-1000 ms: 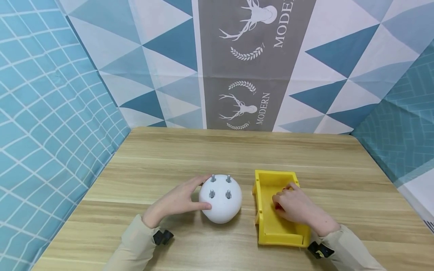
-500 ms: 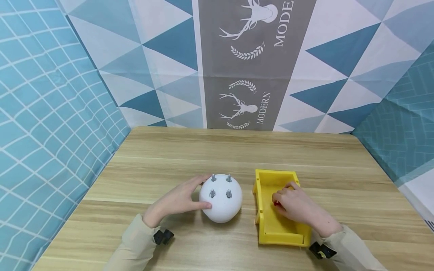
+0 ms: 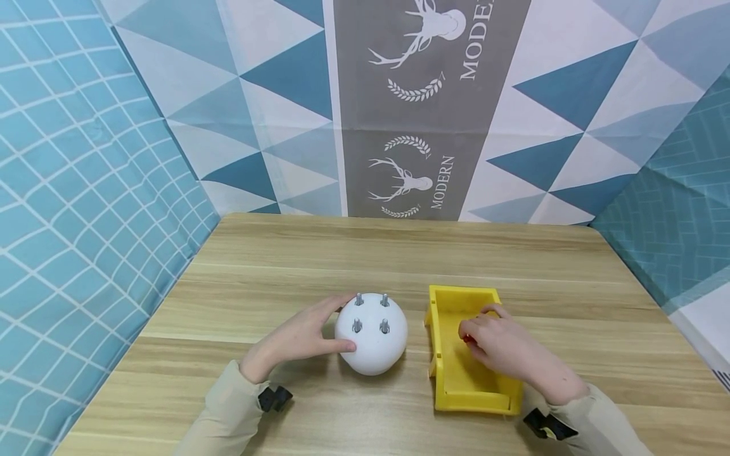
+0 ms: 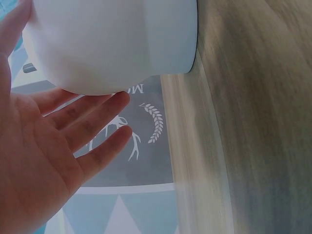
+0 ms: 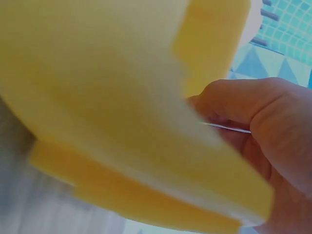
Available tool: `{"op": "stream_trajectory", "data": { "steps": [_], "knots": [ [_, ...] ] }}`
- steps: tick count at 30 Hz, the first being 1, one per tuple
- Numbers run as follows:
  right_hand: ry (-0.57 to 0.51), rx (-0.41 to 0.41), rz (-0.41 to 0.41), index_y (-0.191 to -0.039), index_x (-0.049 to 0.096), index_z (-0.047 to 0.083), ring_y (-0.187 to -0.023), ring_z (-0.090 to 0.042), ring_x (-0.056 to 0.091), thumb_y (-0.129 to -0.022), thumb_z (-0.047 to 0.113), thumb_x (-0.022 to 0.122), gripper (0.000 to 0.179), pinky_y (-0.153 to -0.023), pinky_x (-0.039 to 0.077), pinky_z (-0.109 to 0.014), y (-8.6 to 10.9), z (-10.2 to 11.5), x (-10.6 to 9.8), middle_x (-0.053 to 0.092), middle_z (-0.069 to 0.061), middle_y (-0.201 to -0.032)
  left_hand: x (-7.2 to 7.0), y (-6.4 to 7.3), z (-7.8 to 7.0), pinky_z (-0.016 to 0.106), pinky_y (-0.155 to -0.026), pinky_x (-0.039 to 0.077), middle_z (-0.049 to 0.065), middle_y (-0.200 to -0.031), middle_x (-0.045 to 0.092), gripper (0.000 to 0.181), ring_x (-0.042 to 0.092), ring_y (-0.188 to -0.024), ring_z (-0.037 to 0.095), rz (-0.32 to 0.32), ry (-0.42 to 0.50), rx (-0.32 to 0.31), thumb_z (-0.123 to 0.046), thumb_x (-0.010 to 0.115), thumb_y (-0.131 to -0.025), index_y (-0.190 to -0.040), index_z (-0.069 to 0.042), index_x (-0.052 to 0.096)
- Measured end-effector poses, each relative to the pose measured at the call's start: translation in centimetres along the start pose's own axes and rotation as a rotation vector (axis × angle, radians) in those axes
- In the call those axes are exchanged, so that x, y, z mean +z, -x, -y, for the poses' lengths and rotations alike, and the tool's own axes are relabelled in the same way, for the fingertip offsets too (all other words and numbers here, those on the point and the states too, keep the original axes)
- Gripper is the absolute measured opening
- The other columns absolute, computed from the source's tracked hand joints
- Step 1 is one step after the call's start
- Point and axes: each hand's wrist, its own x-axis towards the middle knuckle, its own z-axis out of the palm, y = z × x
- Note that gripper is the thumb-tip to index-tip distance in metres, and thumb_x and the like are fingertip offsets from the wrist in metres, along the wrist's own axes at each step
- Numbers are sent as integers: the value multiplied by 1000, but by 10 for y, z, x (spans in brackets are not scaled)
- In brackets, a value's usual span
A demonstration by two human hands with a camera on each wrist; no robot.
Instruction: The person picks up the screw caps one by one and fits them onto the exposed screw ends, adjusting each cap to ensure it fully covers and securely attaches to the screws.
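A round white body (image 3: 373,354) stands on the table with several upright metal bolts (image 3: 384,326) on its top. My left hand (image 3: 299,329) holds it from the left side, thumb across the near side and fingers behind. In the left wrist view, fingertips (image 4: 122,100) meet its curved surface (image 4: 107,44). My right hand (image 3: 502,345) is inside the yellow bin (image 3: 435,342), its fingers pinching a small red piece (image 3: 469,340) mostly hidden by them. The bin's wall (image 5: 97,97) covers much of that hand in the right wrist view.
The wooden table (image 3: 319,253) reaches back to a patterned cloth wall (image 3: 399,114). A blue grid cloth (image 3: 85,190) hangs along the left, a teal one (image 3: 673,190) along the right. The bin stands just right of the white body.
My right hand has lifted and shifted slightly to the right inside the bin, and its wrist has moved right. The left hand and the white body have stayed in place.
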Motion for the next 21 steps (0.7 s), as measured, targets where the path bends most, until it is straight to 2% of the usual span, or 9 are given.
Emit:
{"op": "stream_trajectory", "data": {
  "steps": [4, 13, 21],
  "knots": [
    [-16, 29, 24, -74, 51, 18, -59, -3, 39, -74, 9, 70, 20, -87, 38, -44, 0, 2, -6, 43, 14, -62, 0, 0, 0, 47, -100, 35, -2, -135, 45, 88, 45, -122, 16, 0, 1, 0, -67, 61, -70, -141, -22, 33],
    [-51, 55, 23, -75, 51, 18, -56, -3, 34, -78, 9, 68, 20, -91, 37, -45, -5, 3, -15, 35, 16, -58, 0, 0, 1, 47, -100, 35, -2, -135, 45, 88, 44, -122, 16, 3, 2, -11, -67, 61, -69, -141, -23, 33],
    [-38, 69, 39, -76, 50, 19, -58, -4, 35, -80, 12, 67, 19, -94, 36, -44, -12, 2, -24, 33, 16, -58, 1, 0, 1, 47, -100, 35, -2, -136, 44, 89, 44, -123, 17, 4, 2, -21, -68, 60, -69, -141, -22, 32]
  ]
}}
